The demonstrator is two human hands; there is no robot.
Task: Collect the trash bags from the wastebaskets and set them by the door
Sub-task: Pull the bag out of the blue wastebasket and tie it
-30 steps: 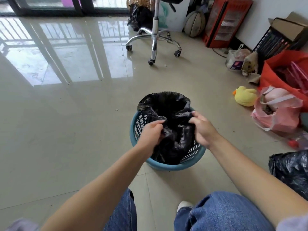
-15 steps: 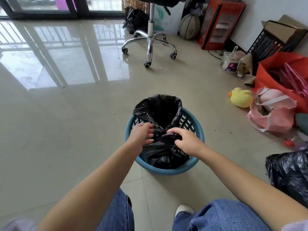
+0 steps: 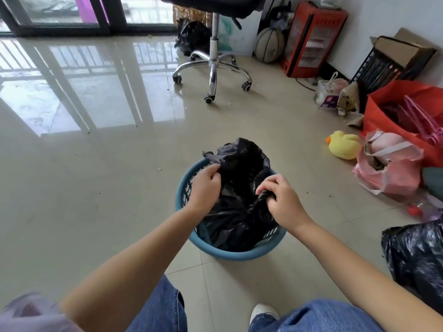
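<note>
The glossy beige tiled floor (image 3: pixel 100 192) carries everything here, and near its middle stands the round teal plastic wastebasket with perforated walls (image 3: pixel 230 251), right in front of your knees. The crumpled black plastic trash bag (image 3: pixel 239 212) sits inside it, its loose mouth bunched up above the far rim. Your left hand (image 3: pixel 206 185) pinches the bag's edge at the basket's left rim, fingers curled on the film; your right hand (image 3: pixel 282 202) grips a fold of it at the right rim, also clamped. The bag's bulk lies below and between your two grips, so the pull will likely have to go straight up, both hands about equally near. A second filled black plastic bag (image 3: pixel 417 262) rests on the floor at your right, and another dark bag (image 3: pixel 191 37) lies behind the chrome-based office chair (image 3: pixel 213 65) by the glass door (image 3: pixel 64 17).
</note>
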